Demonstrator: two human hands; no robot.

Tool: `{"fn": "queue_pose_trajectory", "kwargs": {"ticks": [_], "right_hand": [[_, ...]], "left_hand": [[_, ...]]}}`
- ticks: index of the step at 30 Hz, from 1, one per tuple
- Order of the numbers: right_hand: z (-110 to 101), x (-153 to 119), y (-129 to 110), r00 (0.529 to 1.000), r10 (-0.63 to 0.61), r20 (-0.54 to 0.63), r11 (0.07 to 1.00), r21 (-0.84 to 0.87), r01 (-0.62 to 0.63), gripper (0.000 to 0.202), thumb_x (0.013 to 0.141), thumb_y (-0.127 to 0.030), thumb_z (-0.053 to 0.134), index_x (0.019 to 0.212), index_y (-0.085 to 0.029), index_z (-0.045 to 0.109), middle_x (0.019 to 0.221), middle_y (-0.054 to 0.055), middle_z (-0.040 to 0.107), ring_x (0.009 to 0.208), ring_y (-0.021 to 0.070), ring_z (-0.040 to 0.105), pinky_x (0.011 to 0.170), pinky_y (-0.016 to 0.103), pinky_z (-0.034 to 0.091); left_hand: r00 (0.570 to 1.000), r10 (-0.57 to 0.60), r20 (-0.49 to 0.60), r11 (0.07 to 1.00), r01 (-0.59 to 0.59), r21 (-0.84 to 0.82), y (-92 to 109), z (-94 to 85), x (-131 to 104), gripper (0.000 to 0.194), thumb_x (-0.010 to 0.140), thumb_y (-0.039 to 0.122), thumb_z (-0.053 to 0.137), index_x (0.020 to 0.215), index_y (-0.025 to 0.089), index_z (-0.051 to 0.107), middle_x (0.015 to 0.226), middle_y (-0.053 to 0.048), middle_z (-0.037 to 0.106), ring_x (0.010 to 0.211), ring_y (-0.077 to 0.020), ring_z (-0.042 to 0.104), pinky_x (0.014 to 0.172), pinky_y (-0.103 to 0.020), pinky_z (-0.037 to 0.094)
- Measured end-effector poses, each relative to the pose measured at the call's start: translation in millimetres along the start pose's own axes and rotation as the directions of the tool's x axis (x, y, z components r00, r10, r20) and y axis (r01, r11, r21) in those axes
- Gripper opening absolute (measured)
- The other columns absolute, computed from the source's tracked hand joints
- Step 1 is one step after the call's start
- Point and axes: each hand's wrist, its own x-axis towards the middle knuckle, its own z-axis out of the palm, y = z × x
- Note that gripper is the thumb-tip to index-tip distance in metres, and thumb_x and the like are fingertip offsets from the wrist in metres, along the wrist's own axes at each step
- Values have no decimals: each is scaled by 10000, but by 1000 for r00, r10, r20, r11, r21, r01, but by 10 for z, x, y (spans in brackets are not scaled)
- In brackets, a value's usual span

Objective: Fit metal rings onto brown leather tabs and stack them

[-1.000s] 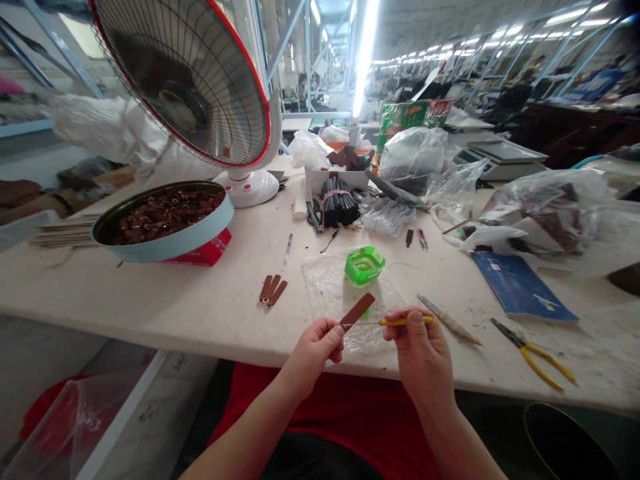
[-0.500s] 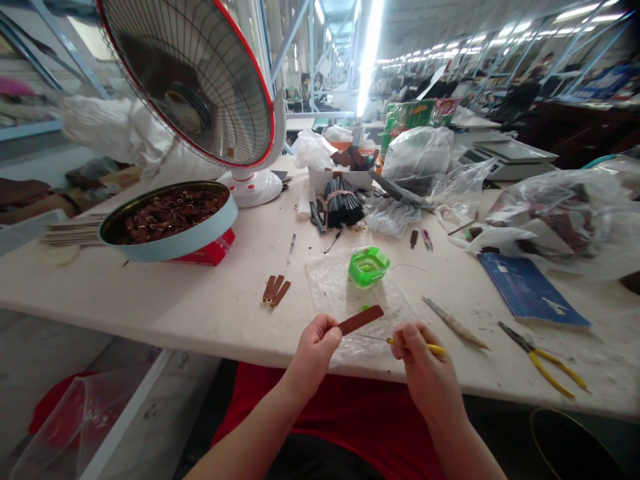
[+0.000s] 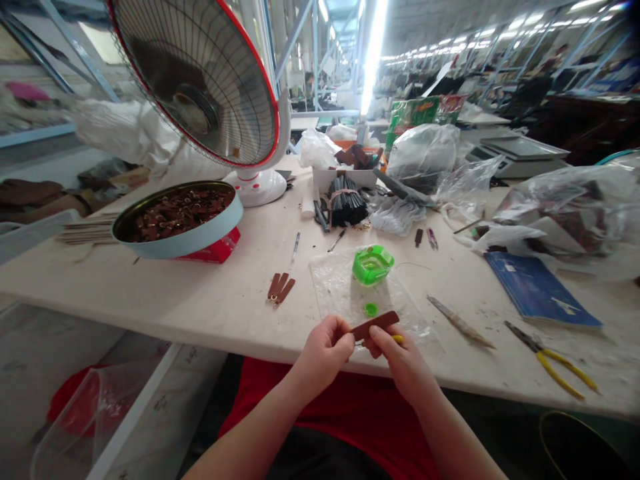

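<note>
Your forearms angle in over the edge of the table (image 3: 200, 300), wrists nearly meeting. Your left hand (image 3: 325, 350) pinches one end of the brown leather strip (image 3: 375, 325), held just above the table edge. Your right hand (image 3: 397, 360) curls shut around a yellow-handled tool (image 3: 397, 339), fingertips touching the strip's underside.

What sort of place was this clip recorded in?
Most likely a factory floor for small leather goods. The left hand and right hand hold a brown leather strap at a long worktable; a round tin holds similar brown pieces, and rows of ceiling lights run over more benches behind.
</note>
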Motion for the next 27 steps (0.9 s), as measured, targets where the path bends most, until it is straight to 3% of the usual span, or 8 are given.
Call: {"fn": "queue_pose_trajectory", "kwargs": {"ticks": [5,10,14,17,19,20,24,27], "right_hand": [[120,-94,-120,997,75,-34,995,-61,-77,331,520,-433,663,657,-141,584,495,-29,470,486,88,392,458,226,302],[225,-94,-9,993,103,62,993,-65,-99,380,578,-458,658,751,-125,599,652,30,606,614,142,520,557,241,408],[269,-44,36,993,78,84,995,-68,-73,399,593,-487,654,750,-127,579,649,23,574,611,132,504,560,240,405],[171,-13,-8,997,22,74,998,-63,-18,406,632,-510,637,804,-149,568,619,-15,511,555,94,440,519,222,370],[61,-9,-29,1000,-26,-18,999,30,26,397,687,-515,608,894,-180,555,669,-25,521,571,77,444,542,202,383],[8,-8,-33,997,-33,-76,995,96,40,382,707,-511,599,911,-191,554,690,-27,531,586,71,455,560,189,393],[-128,22,-58,974,-11,-226,915,391,101,323,668,-461,666,819,-188,582,682,-23,555,585,64,479,558,168,421],[-218,80,-124,971,76,-226,752,653,93,298,601,-386,729,763,-178,591,662,-31,550,519,48,447,476,162,417]], "left_hand": [[998,64,-22,997,-63,49,-37,-66,-72,77,724,229,455,706,165,416,598,37,398,552,-79,342,511,-219,285],[998,47,33,980,-53,191,-43,-174,-146,63,717,210,466,714,148,474,631,28,460,579,-80,391,525,-208,310],[996,93,-2,972,-90,217,-72,-240,-90,41,719,196,449,711,156,450,617,42,424,570,-77,375,513,-202,303],[973,167,-160,926,-99,363,-155,-550,101,88,747,234,446,727,157,483,637,33,465,609,-91,430,573,-206,353],[894,226,-386,819,40,572,-245,-902,267,129,774,275,441,758,168,513,677,22,524,658,-107,488,629,-217,379],[862,222,-456,793,113,599,-297,-1094,348,133,775,281,448,765,167,518,701,8,550,681,-122,508,648,-232,382],[806,170,-567,712,298,637,-495,-1703,582,157,766,290,469,730,159,547,727,-55,600,717,-192,549,665,-297,372],[819,152,-553,652,338,679,-536,-1830,639,237,783,372,467,735,162,565,720,-76,607,721,-224,562,659,-317,375]]}}
